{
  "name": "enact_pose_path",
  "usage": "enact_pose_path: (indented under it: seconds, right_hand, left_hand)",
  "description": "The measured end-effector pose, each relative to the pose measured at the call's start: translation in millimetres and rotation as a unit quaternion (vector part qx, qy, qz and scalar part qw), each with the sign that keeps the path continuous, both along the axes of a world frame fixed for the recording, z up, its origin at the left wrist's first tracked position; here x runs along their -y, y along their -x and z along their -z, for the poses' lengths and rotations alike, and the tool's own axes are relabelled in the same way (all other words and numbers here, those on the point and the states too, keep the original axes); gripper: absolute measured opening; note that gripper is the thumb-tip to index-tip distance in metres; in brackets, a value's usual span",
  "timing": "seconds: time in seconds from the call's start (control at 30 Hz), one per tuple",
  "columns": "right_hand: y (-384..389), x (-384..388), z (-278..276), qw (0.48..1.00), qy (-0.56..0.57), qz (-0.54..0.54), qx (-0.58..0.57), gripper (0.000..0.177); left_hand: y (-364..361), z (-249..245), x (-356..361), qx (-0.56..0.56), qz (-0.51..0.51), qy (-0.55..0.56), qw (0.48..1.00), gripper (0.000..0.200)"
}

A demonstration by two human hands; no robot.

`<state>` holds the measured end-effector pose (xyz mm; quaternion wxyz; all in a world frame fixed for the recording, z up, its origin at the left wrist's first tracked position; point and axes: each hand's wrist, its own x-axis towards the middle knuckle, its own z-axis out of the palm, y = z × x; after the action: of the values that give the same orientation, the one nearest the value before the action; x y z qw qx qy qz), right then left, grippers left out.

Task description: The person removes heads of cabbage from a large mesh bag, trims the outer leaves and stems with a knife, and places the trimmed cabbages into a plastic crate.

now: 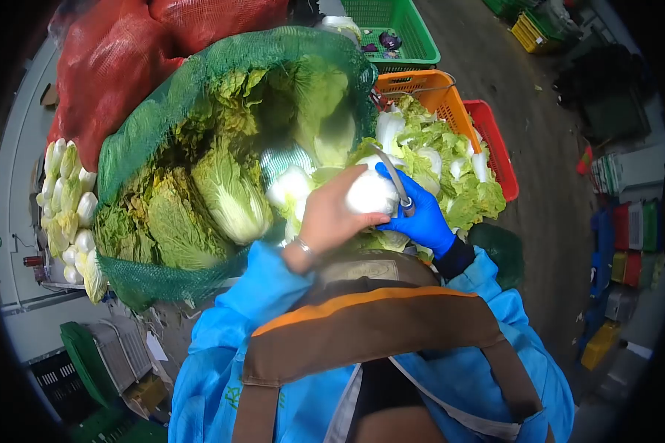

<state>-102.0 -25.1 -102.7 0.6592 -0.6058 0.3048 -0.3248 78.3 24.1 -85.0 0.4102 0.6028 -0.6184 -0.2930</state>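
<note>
My left hand (331,208), bare with a bracelet at the wrist, grips a napa cabbage (371,193) whose round white base faces me. On its right side is my right hand (427,220) in a blue glove, closed around the handle of a knife with a curved blade (393,173). The blade arches over the cabbage's right edge; whether it touches cannot be told. Left of my hands, a green net sack (199,63) lies open with several napa cabbages (233,193) inside, some with yellowed outer leaves.
Loose cabbage leaves (462,193) are heaped right of my hands, by an orange crate (445,100) and a red crate (501,159). A green crate (428,44) stands behind. Red net sacks (114,66) sit back left, above stacked pale trimmed cabbages (70,188). Floor (539,221) runs along the right.
</note>
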Motion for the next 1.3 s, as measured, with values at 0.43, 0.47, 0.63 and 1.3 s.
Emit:
enact_pose_path:
  seconds: [0.43,0.47,0.63,1.3]
  right_hand:
    - [1,22,-3,0.998,-0.048,-0.032,0.018,0.084]
    - [2,24,-5,0.998,-0.052,-0.029,0.018,0.084]
    - [8,36,-7,0.997,0.006,-0.062,-0.039,0.083]
    - [17,27,6,0.992,-0.129,0.004,-0.016,0.046]
  left_hand:
    - [0,0,-10,0.034,-0.051,0.083,0.995,0.052]
    - [0,1,-10,0.034,-0.048,0.079,0.995,0.052]
    - [-1,-13,-3,0.048,-0.054,0.086,0.994,0.050]
    - [2,-11,25,0.145,0.032,-0.044,0.988,0.083]
